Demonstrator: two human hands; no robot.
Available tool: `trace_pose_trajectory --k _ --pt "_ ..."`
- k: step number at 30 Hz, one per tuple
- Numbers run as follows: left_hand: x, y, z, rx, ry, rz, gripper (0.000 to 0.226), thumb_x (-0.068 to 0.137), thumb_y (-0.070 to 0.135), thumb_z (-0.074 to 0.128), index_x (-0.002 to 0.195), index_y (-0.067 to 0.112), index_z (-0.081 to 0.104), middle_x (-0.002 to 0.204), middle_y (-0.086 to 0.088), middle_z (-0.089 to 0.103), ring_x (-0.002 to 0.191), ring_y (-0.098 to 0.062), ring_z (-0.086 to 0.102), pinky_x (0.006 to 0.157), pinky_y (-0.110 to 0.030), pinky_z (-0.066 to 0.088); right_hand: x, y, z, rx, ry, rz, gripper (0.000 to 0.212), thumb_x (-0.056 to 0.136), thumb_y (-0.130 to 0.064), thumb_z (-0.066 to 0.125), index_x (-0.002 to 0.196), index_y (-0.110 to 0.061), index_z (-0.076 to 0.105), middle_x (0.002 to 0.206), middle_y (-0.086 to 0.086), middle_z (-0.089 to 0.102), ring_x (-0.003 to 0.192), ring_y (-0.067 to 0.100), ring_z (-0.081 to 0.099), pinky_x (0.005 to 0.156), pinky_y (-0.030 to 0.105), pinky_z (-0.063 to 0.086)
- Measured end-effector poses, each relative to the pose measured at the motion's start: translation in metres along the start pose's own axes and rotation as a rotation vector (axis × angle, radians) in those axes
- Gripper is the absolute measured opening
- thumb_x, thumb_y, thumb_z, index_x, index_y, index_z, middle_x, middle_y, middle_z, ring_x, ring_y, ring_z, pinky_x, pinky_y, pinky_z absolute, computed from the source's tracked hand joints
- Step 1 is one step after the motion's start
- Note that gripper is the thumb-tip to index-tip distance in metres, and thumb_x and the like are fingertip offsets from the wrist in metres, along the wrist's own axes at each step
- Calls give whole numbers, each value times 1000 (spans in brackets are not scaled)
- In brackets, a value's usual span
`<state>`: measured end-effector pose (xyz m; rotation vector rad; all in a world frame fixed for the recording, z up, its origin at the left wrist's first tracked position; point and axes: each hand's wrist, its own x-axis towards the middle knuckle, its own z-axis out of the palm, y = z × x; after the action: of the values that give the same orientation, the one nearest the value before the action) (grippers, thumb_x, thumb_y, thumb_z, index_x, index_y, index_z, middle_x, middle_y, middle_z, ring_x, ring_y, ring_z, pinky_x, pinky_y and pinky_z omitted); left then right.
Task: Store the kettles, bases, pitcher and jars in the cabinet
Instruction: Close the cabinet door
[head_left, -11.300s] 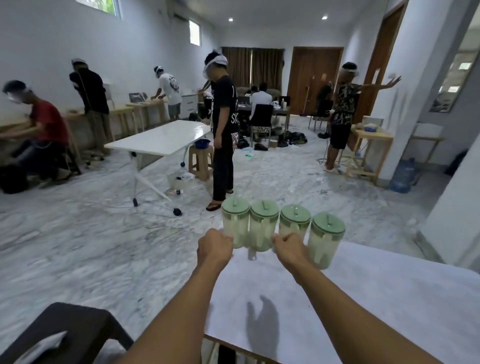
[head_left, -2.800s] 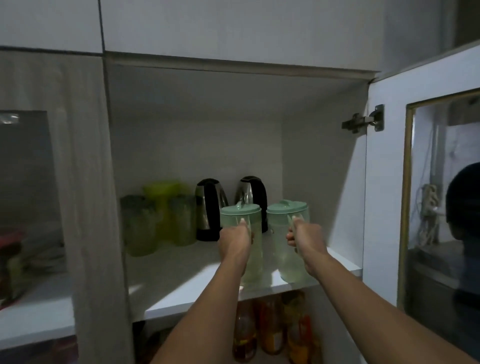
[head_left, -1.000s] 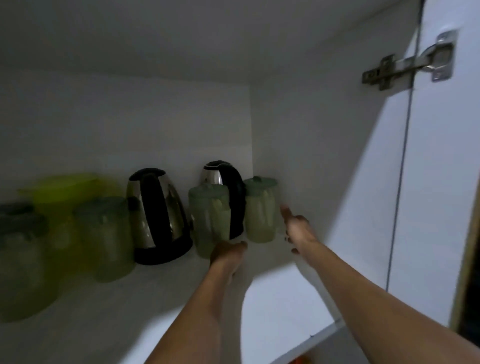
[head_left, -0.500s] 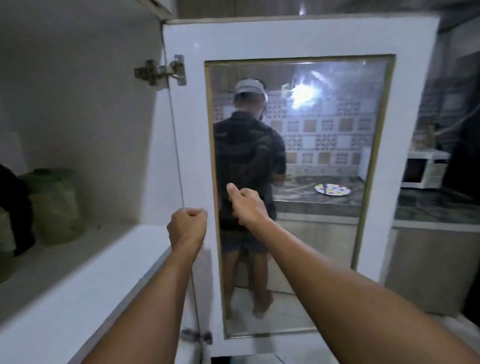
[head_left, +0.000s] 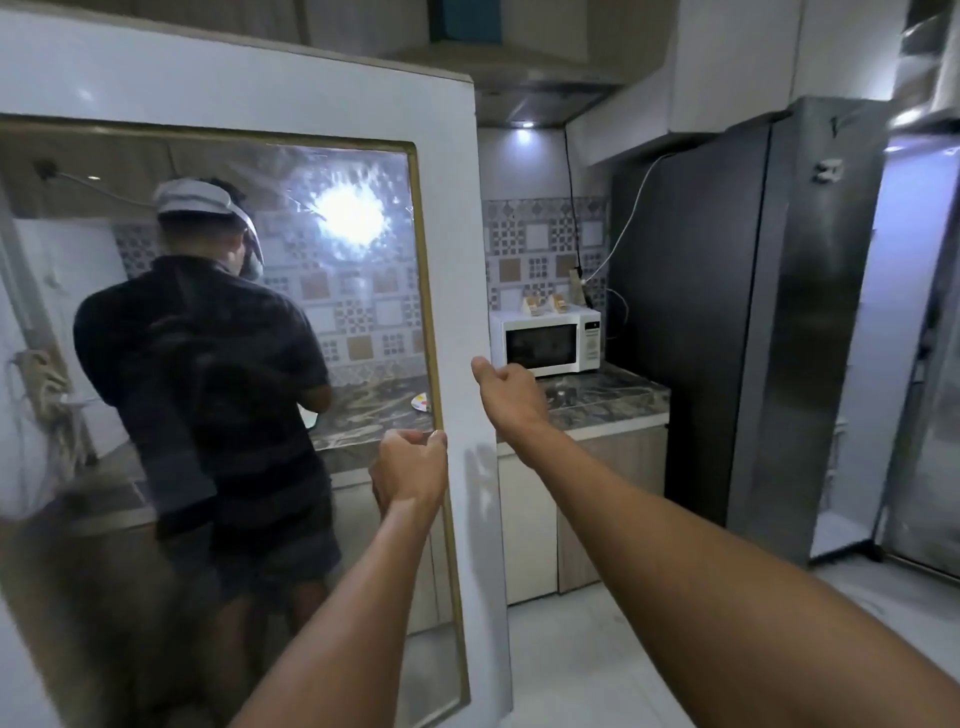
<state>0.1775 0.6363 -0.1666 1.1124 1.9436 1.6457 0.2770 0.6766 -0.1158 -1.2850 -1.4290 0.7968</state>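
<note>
The cabinet door (head_left: 457, 218) stands open in front of me, white with a gold-trimmed glass pane. My left hand (head_left: 410, 467) hovers before the pane's right trim, fingers loosely curled and holding nothing. My right hand (head_left: 506, 395) is at the door's free edge, fingers curled, thumb tip against the edge; nothing is visibly held. The shelf, kettles, bases, pitcher and jars are out of view.
Through the glass I see a person (head_left: 208, 374) standing with their back to me at a marble counter (head_left: 608, 400). A white microwave (head_left: 545, 345) sits on the counter. A tall dark fridge (head_left: 737, 322) stands on the right, with pale floor (head_left: 597, 649) below.
Both hands let go of the green-lidded jars on the shelf and drew back. My view swung right to the open door, and my right hand moved to its free edge.
</note>
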Motion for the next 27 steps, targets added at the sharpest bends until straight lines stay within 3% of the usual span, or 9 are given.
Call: trace_pose_trajectory --k 2,4,6,8,12,17,23,27 --pt "9 4 42 -31 54 10 31 87 33 63 110 12 62 106 -6 71 102 -30 64 81 -32 45 35 5 -11 19 -7 -22 40 94 -46 47 67 -17 46 69 1 53 70 23 52 79 42 46" --pt "20 9 78 -79 122 34 35 89 35 61 117 13 59 107 -4 70 102 -27 64 82 -31 44 72 9 -15 31 -44 -50 38 90 -53 49 91 -16 55 93 4 63 92 26 60 87 43 49" --pt "30 15 104 -112 215 48 33 89 36 60 115 15 59 105 -3 70 99 -24 62 80 -28 40 107 8 -16 40 -96 -66 59 87 -60 50 122 -13 52 120 7 61 112 29 58 95 46 47" --pt "41 19 119 -131 311 50 30 89 36 62 111 15 59 99 -2 68 93 -21 60 78 -27 38 133 1 -14 85 -176 -109 73 86 -65 51 137 -12 43 134 7 54 121 28 54 101 46 44" --pt "55 12 129 -56 379 96 29 85 41 66 101 21 53 87 -1 61 84 -22 62 82 -41 56 161 -13 9 183 -406 -156 67 90 -66 45 131 -13 51 132 10 60 118 28 58 103 44 46" --pt "40 30 136 91 385 120 55 76 41 77 112 14 46 104 -2 52 88 -18 53 71 -28 44 158 -10 10 236 -408 -213 68 94 -64 41 124 -6 60 122 14 67 114 33 61 102 46 47" --pt "-21 47 141 123 489 75 57 75 33 81 109 16 39 105 -1 45 84 -13 46 60 -16 36 113 -2 -36 188 -454 -359 61 97 -59 38 126 -9 58 123 11 64 114 30 59 101 46 46" --pt "-90 51 129 162 545 111 59 74 34 82 110 14 39 106 -2 45 78 -11 45 56 -13 34 53 -1 -82 178 -469 -457 48 98 -54 41 117 -14 59 104 2 61 104 27 60 92 42 48"
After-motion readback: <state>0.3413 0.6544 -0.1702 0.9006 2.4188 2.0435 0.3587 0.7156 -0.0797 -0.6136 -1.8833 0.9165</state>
